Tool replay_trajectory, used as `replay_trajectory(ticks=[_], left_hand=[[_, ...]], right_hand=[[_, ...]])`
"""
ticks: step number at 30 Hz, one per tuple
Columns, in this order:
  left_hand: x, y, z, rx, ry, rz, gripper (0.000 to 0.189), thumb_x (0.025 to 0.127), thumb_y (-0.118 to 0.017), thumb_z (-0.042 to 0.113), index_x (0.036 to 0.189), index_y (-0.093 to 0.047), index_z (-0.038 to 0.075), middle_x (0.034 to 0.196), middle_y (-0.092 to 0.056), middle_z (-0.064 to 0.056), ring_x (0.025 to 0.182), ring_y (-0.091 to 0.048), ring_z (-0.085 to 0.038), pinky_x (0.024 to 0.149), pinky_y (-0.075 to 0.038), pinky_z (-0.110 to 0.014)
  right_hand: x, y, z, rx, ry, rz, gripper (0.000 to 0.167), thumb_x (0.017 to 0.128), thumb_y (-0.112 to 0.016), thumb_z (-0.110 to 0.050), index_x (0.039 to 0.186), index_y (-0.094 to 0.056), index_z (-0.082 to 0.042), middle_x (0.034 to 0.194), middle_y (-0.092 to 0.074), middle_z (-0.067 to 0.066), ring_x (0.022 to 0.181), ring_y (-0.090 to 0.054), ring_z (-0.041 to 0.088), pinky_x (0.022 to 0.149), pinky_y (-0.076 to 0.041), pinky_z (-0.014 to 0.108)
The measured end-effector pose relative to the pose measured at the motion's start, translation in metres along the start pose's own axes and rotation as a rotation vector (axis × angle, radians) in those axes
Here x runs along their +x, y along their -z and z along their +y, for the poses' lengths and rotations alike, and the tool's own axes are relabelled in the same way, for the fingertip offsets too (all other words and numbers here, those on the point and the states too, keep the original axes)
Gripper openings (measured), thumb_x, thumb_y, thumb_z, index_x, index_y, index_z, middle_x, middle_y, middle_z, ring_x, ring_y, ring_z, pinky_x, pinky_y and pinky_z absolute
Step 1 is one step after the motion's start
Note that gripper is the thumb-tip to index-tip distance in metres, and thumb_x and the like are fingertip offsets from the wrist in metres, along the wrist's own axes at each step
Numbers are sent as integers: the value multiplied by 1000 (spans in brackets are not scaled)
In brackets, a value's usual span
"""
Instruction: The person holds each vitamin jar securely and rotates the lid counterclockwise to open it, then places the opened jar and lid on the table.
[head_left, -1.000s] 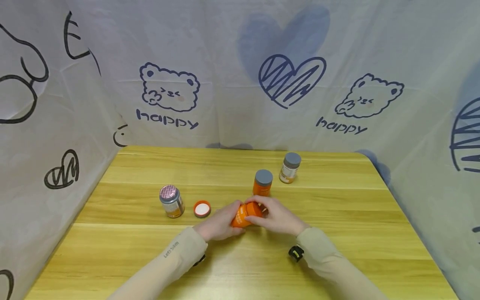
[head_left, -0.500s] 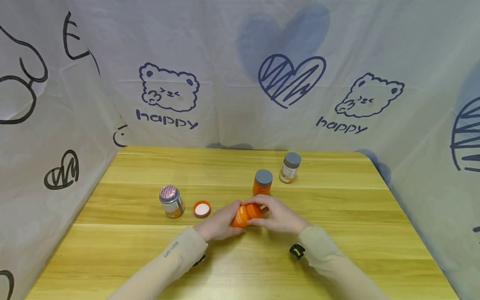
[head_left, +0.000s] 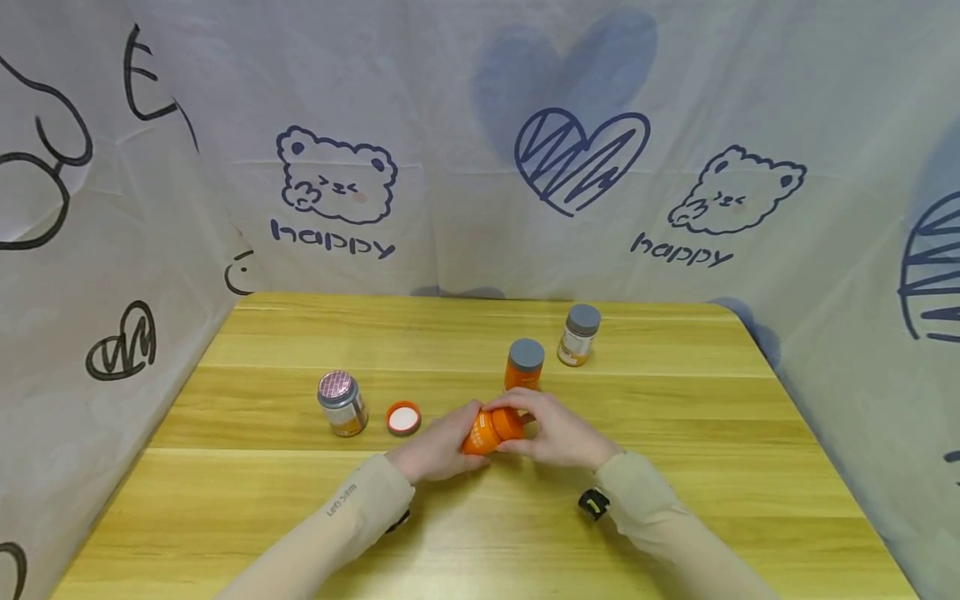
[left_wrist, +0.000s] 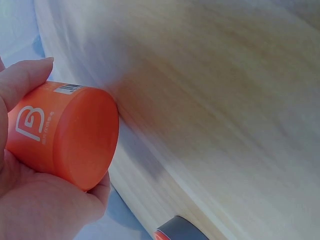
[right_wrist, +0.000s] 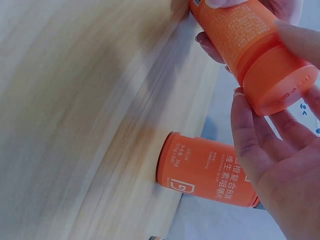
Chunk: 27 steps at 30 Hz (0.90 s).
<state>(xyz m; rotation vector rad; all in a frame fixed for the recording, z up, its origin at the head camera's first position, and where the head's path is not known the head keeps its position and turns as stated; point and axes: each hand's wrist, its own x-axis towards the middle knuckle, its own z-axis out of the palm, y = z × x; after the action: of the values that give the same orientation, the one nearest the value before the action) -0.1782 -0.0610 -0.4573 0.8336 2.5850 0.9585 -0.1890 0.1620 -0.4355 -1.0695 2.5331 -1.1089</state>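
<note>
Vitamin bottle (head_left: 484, 432), orange, tilted over table (head_left: 187, 517) near grey-capped orange bottle (head_left: 524, 365); left hand (head_left: 435, 446) curled round body, right hand (head_left: 557, 432) pinching orange cap (head_left: 508, 422). Likely light, stiff, slick (smooth plastic, by look); best gripped mid-body and cap rim.

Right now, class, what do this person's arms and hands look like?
The left hand and right hand are ungloved. The left sleeve, beige, bears small dark lettering; the right sleeve is also beige. A black device shows at each wrist.
</note>
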Motion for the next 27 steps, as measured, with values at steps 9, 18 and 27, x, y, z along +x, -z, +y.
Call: replay_trajectory(ticks=[9,18,27], left_hand=[[0,0,-2,-13,-20,-2,52,87,-78,13,128,-47,5,112,-62,-8,94,-59,-18,81,-50,-35],[1,0,-2,-8,-10,-6,51,88,-77,14,127,-47,7,110,-61,-7,93,-59,-18,82,-50,-35],[1,0,-2,0,-15,-2,52,87,-78,14,128,-47,7,111,-62,-7,93,-59,-18,82,-51,-35]], right_hand=[[3,-3,-2,-2,-82,17,45,92,-74,-28,132,-60,-13,127,-67,6,107,-65,17,92,-55,32],[5,-6,0,24,-114,21,44,93,-72,-37,129,-60,-15,117,-69,5,98,-64,15,84,-55,30],[5,-5,0,47,-136,5,43,93,-73,-33,129,-60,-15,117,-68,6,97,-63,15,85,-55,32]])
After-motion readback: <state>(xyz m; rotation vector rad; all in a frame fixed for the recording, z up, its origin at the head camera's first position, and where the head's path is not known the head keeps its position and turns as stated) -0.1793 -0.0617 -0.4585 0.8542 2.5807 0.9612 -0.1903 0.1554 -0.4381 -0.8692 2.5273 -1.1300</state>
